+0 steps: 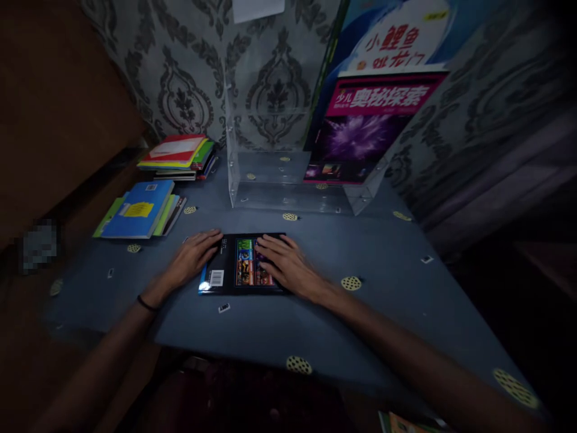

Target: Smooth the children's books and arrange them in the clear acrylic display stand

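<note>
A dark book point(229, 264) lies flat on the table, its barcode side up, with rows of small coloured pictures. My right hand point(286, 261) rests on its right part, fingers spread over the pictures and palm partly past the edge. At the book's left edge lies my left hand point(195, 255), fingers stretched out, the tips touching the upper left corner. Neither hand grips the book. A black band circles my left wrist. The part of the cover under my right hand is hidden.
Behind the book stands a clear acrylic rack point(288, 195) holding a purple book point(360, 135) and a blue book point(387, 36). Two book stacks, one topped blue point(139, 210), one topped red point(174, 150), lie left on the blue-grey patterned table point(383, 337). Wallpapered wall behind.
</note>
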Action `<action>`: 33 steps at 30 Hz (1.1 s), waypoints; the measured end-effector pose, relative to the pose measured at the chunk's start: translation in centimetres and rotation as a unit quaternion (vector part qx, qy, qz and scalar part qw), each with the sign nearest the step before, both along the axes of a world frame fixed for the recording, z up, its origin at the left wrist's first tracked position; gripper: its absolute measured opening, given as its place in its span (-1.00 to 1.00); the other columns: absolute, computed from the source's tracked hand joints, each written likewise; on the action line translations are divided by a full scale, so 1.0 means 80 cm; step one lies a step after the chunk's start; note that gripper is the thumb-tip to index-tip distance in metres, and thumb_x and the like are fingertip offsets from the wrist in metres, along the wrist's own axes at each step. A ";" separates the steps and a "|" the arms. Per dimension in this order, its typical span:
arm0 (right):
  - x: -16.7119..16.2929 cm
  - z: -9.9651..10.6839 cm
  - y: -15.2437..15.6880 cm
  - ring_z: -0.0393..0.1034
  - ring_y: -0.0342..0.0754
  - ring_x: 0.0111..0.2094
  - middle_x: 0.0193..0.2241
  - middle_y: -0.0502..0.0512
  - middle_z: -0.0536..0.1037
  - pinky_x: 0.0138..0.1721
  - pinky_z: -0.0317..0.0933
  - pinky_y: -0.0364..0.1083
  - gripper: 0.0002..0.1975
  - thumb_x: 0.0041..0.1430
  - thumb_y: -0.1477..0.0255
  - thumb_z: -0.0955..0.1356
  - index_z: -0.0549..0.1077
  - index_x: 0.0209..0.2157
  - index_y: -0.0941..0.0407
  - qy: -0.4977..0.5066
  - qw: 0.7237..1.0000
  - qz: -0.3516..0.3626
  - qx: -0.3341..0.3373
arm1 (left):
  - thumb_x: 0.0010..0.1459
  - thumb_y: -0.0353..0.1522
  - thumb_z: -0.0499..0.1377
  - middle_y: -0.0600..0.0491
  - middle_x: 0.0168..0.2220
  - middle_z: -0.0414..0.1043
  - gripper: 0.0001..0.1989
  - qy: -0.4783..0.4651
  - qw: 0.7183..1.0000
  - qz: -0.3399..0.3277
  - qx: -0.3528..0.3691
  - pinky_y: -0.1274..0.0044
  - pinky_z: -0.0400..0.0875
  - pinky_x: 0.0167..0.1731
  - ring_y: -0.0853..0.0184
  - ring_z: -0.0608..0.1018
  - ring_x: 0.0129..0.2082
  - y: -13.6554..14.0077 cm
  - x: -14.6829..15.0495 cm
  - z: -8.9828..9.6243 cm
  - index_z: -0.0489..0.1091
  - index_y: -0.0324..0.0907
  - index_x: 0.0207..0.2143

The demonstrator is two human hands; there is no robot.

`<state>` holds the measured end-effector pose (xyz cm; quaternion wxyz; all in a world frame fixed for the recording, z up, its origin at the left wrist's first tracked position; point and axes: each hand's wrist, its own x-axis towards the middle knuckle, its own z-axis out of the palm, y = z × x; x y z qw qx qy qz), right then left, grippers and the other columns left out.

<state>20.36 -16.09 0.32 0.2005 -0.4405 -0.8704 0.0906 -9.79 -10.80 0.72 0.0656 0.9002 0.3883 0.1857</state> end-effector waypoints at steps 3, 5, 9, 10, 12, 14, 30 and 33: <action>0.012 -0.004 0.001 0.17 0.20 0.34 0.27 0.38 0.35 0.29 0.08 0.36 -0.52 0.42 0.28 0.24 0.35 0.24 0.24 -0.004 0.997 -0.074 0.002 | 0.46 -0.23 -0.09 -0.12 0.22 0.41 -0.58 0.021 1.000 -0.004 0.024 0.19 0.38 0.20 0.17 0.46 0.21 0.000 0.002 0.004 0.33 -0.19 0.20; 0.017 -0.005 0.000 0.17 0.20 0.34 0.28 0.37 0.35 0.28 0.09 0.37 -0.51 0.41 0.25 0.24 0.35 0.24 0.21 -0.001 0.996 -0.089 0.000 | 0.46 -0.25 -0.10 -0.14 0.22 0.40 -0.59 0.052 0.998 0.006 0.047 0.14 0.39 0.18 0.12 0.46 0.21 -0.004 0.007 0.009 0.35 -0.20 0.17; 0.018 -0.006 0.000 0.20 0.18 0.32 0.27 0.32 0.37 0.29 0.08 0.34 -0.52 0.39 0.24 0.25 0.37 0.23 0.15 0.002 0.996 -0.091 0.003 | 0.45 -0.20 -0.09 -0.15 0.20 0.40 -0.60 0.095 0.993 -0.015 0.074 0.15 0.42 0.13 0.08 0.49 0.14 -0.035 0.034 0.022 0.39 -0.19 0.11; 0.018 -0.006 0.000 0.21 0.17 0.32 0.27 0.30 0.37 0.29 0.08 0.34 -0.53 0.39 0.25 0.25 0.37 0.23 0.13 0.004 0.996 -0.093 0.007 | 0.43 -0.12 -0.05 -0.15 0.20 0.40 -0.56 0.102 0.992 -0.047 0.063 0.17 0.44 0.11 0.09 0.49 0.14 -0.045 0.041 0.025 0.37 -0.17 0.13; 0.017 -0.007 0.001 0.22 0.17 0.32 0.26 0.27 0.39 0.28 0.09 0.35 -0.55 0.39 0.25 0.25 0.37 0.23 0.08 0.008 0.995 -0.095 0.015 | 0.32 0.05 0.03 -0.15 0.22 0.38 -0.39 0.125 0.987 -0.092 0.050 0.15 0.42 0.12 0.03 0.44 0.19 -0.064 0.055 0.028 0.28 -0.14 0.22; 0.018 -0.008 0.001 0.22 0.17 0.31 0.26 0.26 0.39 0.27 0.11 0.35 -0.55 0.39 0.25 0.25 0.37 0.24 0.06 0.012 0.995 -0.093 0.017 | 0.26 0.12 0.04 -0.18 0.24 0.35 -0.29 0.150 0.982 -0.099 0.056 0.11 0.39 0.13 -0.02 0.40 0.22 -0.076 0.065 0.028 0.21 -0.13 0.28; 0.038 0.002 0.020 0.34 0.11 0.19 0.14 0.24 0.51 0.21 0.21 0.21 -0.47 0.47 0.16 0.08 0.56 0.01 0.10 0.140 0.988 -0.043 -0.051 | 0.43 -0.45 -0.07 -0.11 -0.08 0.59 -0.71 0.128 0.976 -0.170 0.051 0.48 0.54 -0.20 0.23 0.64 -0.09 -0.065 0.061 0.060 0.28 -0.18 0.12; 0.045 0.011 0.020 0.44 0.08 0.05 -0.05 0.13 0.61 0.11 0.30 0.13 -0.38 0.47 0.11 0.01 0.60 -0.12 0.05 0.220 0.971 -0.040 -0.086 | 0.45 -0.37 -0.11 0.10 -0.44 0.50 -0.75 0.018 0.995 -0.089 -0.036 0.60 0.37 -0.48 0.39 0.56 -0.51 -0.056 0.057 0.073 0.35 -0.14 -0.09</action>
